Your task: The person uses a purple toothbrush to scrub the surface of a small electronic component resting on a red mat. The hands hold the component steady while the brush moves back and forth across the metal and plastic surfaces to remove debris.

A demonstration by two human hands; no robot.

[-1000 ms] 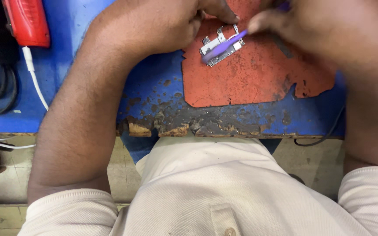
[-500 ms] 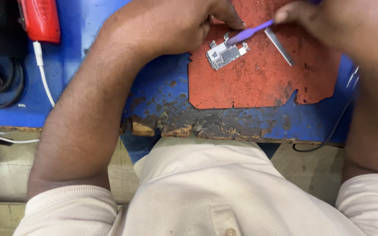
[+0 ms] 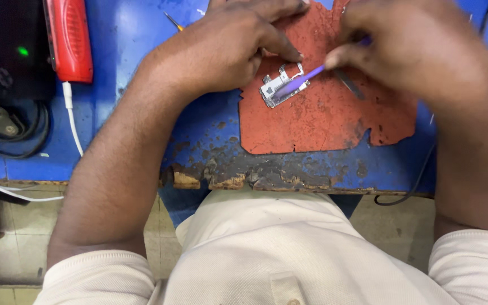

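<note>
Our left hand pins the small circuit board on the red mat with a fingertip; our right hand pinches a purple tool onto it. We judge the board light, stiff, fragile: best held by its edges.

Much sits under the hands or runs past the frame

The right hand is motion-blurred and covers the purple tool's handle; the left hand hides the far corner of the small circuit board, whose parts are too small to read; the red device is cut off at the top
</note>
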